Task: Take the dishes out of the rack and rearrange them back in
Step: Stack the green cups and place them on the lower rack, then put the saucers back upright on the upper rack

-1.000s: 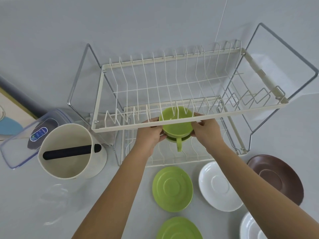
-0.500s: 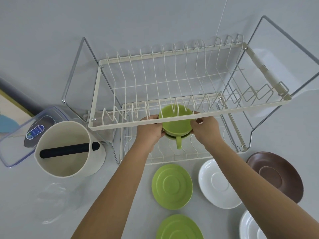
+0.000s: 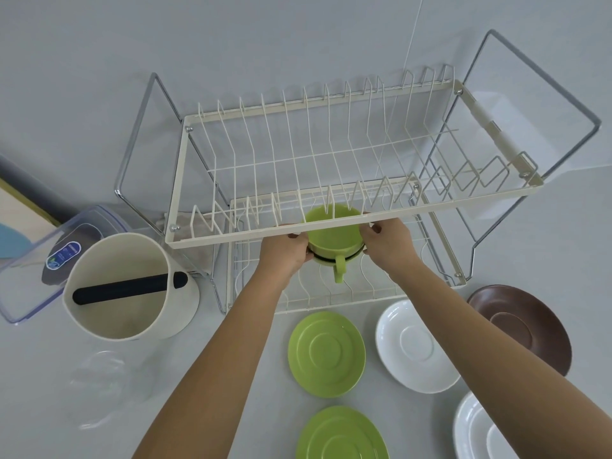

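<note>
Seen from the head camera, a person's left hand [image 3: 285, 249] and right hand [image 3: 388, 244] curl around opposite sides of a green cup [image 3: 332, 234], holding it between them over the lower tier of a two-tier cream wire dish rack [image 3: 347, 226]. The cup sits upright beneath the front rail of the upper tier, its handle pointing toward the person, and a second green rim shows just under it. Both tiers otherwise show only bare wire dividers.

On the grey surface [image 3: 231, 326] in front of the rack lie a green saucer [image 3: 326, 354], a white saucer [image 3: 416, 346] just right of it and a brown saucer [image 3: 523, 327] farther right. Another green saucer [image 3: 341, 433] and a white dish [image 3: 480, 429] are cut off by the lower edge. To the left stand a cream container [image 3: 132, 289] with a black bar across its mouth, a clear plastic box [image 3: 43, 256] behind it and a clear glass item [image 3: 106, 385] in front.
</note>
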